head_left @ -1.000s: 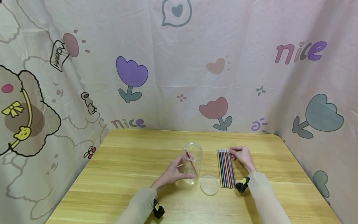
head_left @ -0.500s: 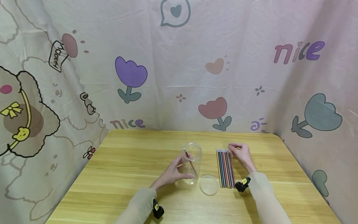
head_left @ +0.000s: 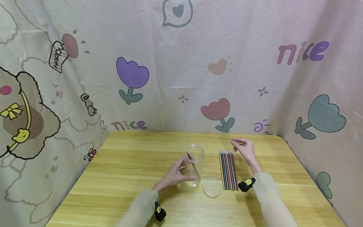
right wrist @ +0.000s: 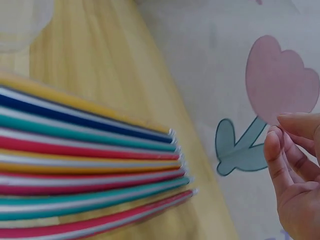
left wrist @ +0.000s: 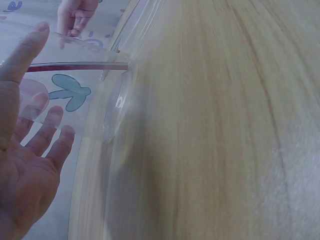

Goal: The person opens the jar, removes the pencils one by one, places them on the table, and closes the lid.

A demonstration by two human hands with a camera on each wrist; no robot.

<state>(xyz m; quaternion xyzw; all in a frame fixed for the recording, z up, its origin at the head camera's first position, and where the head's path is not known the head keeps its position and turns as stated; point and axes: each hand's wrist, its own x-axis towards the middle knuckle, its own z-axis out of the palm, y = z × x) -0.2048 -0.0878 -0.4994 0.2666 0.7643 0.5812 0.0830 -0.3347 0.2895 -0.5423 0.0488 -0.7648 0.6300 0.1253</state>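
My left hand [head_left: 176, 174] holds a clear plastic jar [head_left: 200, 166] upright on the table, thumb on the near side and fingers around the far side. Inside the jar a single red pencil [head_left: 193, 163] leans at a slant. To the right, a row of striped pencils [head_left: 228, 170] in several colours lies side by side, ends lined up. My right hand [head_left: 245, 149] hovers past the far end of this row; the right wrist view shows thumb and forefinger tips [right wrist: 276, 129] meeting loosely with nothing between them.
A round clear lid [head_left: 211, 187] lies flat between the jar and the pencil row. The wooden table [head_left: 127, 157] ends at a patterned cloth backdrop [head_left: 175, 69] at the back. More cloth hangs at both sides.
My right hand has moved away from the outermost pencil at the row's right, back beyond its far end. The left hand and jar stay put.
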